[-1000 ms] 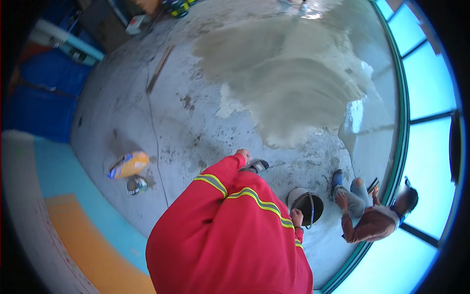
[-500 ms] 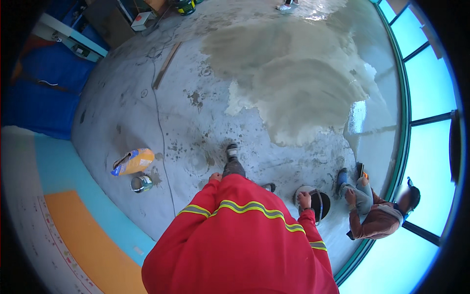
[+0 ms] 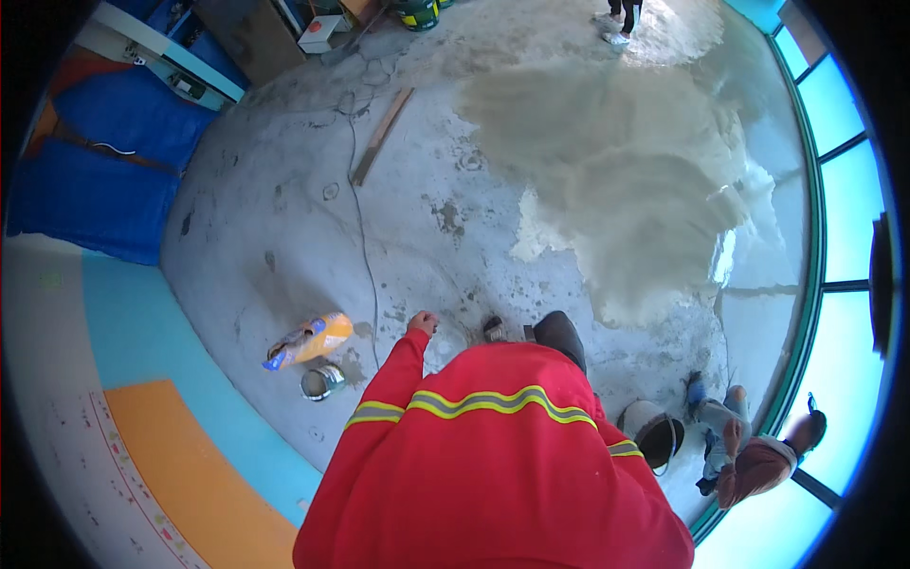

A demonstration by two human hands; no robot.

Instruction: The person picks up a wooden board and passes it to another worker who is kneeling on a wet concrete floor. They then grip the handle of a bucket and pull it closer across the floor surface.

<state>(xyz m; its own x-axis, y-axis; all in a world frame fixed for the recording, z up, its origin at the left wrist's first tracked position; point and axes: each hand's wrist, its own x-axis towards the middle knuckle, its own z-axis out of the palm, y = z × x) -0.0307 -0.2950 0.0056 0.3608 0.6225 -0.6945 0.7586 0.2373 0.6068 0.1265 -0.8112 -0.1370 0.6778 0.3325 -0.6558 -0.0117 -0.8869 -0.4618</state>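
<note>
My left hand [image 3: 424,323] hangs in front of me over the grey floor, its fingers curled in and nothing showing in them. My right hand is hidden behind my red sleeve and body. Close to my right side, a bucket [image 3: 639,415] with a pale outside and dark inside leans at a tilt, its thin handle [image 3: 671,455] hanging at the rim. Whether my right hand holds it cannot be seen. Below me a shoe [image 3: 494,329] and a dark trouser knee [image 3: 561,336] show in mid-step.
Wet, spread screed [image 3: 645,199] covers the floor ahead right. A co-worker [image 3: 758,465] crouches by the windows at right; another person's legs [image 3: 621,19] stand far ahead. At left are an orange bag [image 3: 322,337], a tin [image 3: 322,381], a cable [image 3: 365,247] and a plank [image 3: 384,137].
I have stepped and turned somewhat left, so the floor and bag shift rightward in view. My left hand swung forward; my right hand, earlier at the bucket's handle, has gone out of sight.
</note>
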